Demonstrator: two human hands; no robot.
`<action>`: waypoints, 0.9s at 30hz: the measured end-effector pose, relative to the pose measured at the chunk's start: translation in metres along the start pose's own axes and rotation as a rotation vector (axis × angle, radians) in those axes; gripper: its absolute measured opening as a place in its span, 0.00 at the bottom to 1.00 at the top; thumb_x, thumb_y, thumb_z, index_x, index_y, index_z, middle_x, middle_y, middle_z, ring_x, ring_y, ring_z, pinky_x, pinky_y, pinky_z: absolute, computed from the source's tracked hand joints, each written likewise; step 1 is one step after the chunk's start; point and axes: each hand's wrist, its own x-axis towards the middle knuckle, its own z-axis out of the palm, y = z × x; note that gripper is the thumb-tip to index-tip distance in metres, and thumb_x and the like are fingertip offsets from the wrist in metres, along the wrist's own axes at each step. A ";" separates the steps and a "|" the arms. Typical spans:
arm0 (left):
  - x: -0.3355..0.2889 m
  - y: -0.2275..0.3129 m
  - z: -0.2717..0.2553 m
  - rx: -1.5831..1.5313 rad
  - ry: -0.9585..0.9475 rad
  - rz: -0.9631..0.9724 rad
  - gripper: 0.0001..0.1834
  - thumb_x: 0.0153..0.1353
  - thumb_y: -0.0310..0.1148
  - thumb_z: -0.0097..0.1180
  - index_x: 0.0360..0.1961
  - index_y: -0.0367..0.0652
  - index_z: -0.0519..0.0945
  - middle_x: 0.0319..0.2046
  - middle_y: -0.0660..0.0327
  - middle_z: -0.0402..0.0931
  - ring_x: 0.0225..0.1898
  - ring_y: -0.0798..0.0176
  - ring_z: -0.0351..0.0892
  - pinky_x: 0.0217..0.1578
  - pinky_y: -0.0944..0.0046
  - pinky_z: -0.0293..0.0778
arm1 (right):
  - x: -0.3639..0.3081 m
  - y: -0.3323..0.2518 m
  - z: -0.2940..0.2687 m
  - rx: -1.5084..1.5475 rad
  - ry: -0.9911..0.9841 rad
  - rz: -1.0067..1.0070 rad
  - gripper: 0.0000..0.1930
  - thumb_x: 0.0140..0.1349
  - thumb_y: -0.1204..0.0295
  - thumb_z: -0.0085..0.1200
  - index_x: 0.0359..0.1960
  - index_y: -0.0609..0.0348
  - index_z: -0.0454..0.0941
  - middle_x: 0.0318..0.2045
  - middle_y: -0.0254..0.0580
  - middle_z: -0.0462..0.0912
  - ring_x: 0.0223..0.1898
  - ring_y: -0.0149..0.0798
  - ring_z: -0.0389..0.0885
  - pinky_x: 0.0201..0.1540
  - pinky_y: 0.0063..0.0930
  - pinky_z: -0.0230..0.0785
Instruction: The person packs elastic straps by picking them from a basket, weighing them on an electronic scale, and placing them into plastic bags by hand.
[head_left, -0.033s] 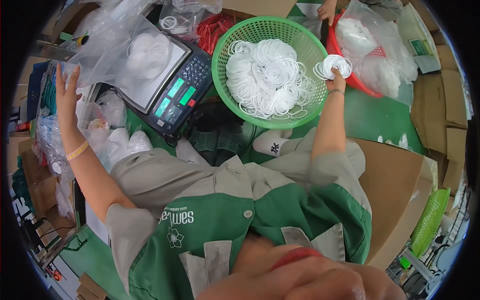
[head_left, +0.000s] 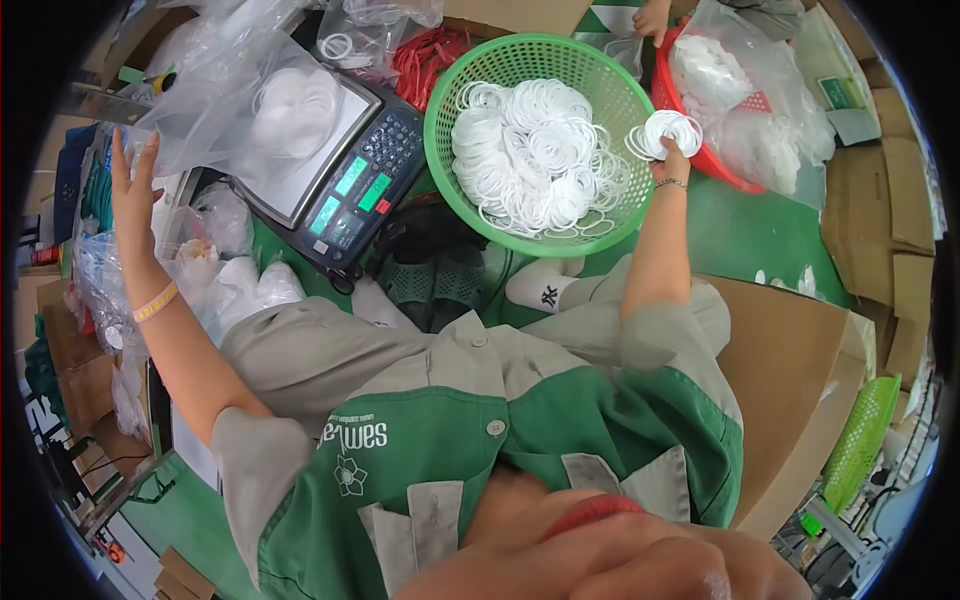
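The white rings (head_left: 668, 132) are in the right hand (head_left: 674, 162), a loose fanned bunch pinched just past the right rim of the green basket (head_left: 608, 82); the thumb shows, but the other fingers are mostly hidden behind the bunch. A heap (head_left: 540, 155) of similar rings fills the middle of the basket, too tangled to count and covering much of its floor. The left hand (head_left: 138, 185) is raised with fingers spread, beside a clear bag (head_left: 225, 135); whether a fingertip touches the film is hard to tell. That bag lies over the scale (head_left: 350, 205), veiling part of its plate, and pale rings show blurrily through the plastic. Red strands (head_left: 425, 65) lie between scale and basket. At the right, the red basket (head_left: 715, 168) is largely covered by cloudy bags (head_left: 785, 95), their white contents unclear. A co-worker's hand (head_left: 652, 20) is above it, cut off by the upper edge. Dark shoes (head_left: 432, 285) sit in shadow below the green basket, partly hidden.
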 end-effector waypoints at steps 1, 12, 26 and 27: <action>0.001 -0.001 0.000 -0.004 -0.009 0.002 0.42 0.47 0.53 0.55 0.61 0.53 0.54 0.59 0.48 0.52 0.57 0.54 0.58 0.43 0.58 0.65 | -0.003 0.002 -0.001 -0.003 0.016 -0.005 0.23 0.45 0.86 0.49 0.47 0.60 0.66 0.41 0.44 0.74 0.40 0.46 0.76 0.37 0.42 0.72; 0.001 0.012 0.005 0.339 0.435 0.568 0.30 0.51 0.43 0.57 0.53 0.38 0.66 0.55 0.48 0.59 0.54 0.55 0.61 0.52 0.61 0.57 | -0.044 0.044 0.080 -0.436 -0.124 -0.161 0.21 0.41 0.79 0.56 0.42 0.60 0.70 0.33 0.38 0.77 0.29 0.35 0.77 0.22 0.26 0.67; -0.102 0.070 0.131 -0.027 -0.615 0.628 0.38 0.48 0.32 0.57 0.59 0.37 0.53 0.58 0.49 0.54 0.59 0.52 0.54 0.57 0.61 0.50 | -0.214 0.054 0.200 -0.575 -1.151 0.173 0.17 0.44 0.75 0.55 0.39 0.63 0.74 0.35 0.36 0.78 0.37 0.30 0.74 0.42 0.23 0.65; -0.108 0.063 0.138 -0.055 -0.698 0.603 0.39 0.48 0.32 0.56 0.59 0.36 0.52 0.58 0.47 0.53 0.60 0.51 0.53 0.58 0.61 0.48 | -0.228 0.046 0.210 -0.670 -1.266 0.169 0.16 0.45 0.75 0.55 0.39 0.63 0.73 0.35 0.36 0.78 0.38 0.29 0.73 0.42 0.23 0.64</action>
